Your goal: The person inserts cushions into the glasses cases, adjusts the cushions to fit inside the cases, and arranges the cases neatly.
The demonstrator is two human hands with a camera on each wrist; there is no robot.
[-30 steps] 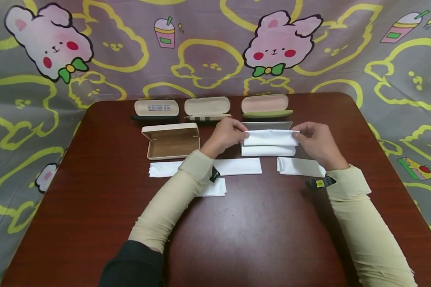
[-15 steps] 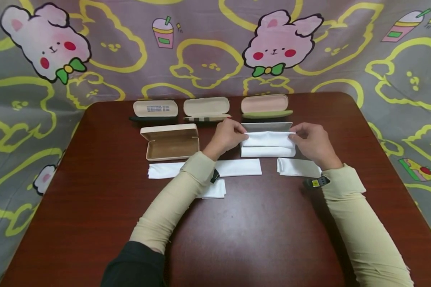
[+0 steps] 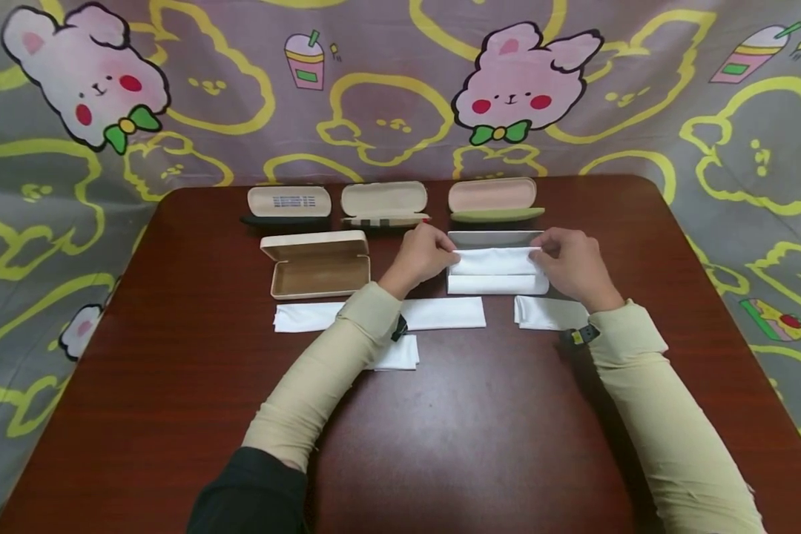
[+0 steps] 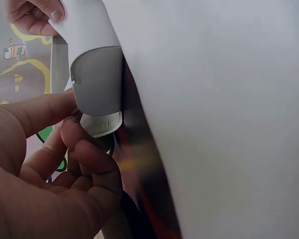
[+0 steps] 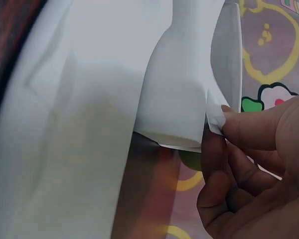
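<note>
Grip, both sides: left hand (image 3: 419, 259) and right hand (image 3: 574, 265) pinch opposite ends of a folded white cloth (image 3: 494, 262), thumbs against fingers. The cloth is at the mouth of an open white case (image 3: 497, 285); sleeved forearms (image 3: 320, 382) converge above the counter (image 3: 467, 430).

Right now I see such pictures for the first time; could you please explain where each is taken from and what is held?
There is no machine: a person works with two bare hands. The wide picture comes from a camera on the head; the two close ones come from a small camera on each wrist. On the brown table are five open cases: three in the back row and, nearer the person, a brown-lined case and a white case. Folded white cloths lie in front. The left hand and the right hand pinch opposite ends of one more cloth, at the white case's opening.
</note>
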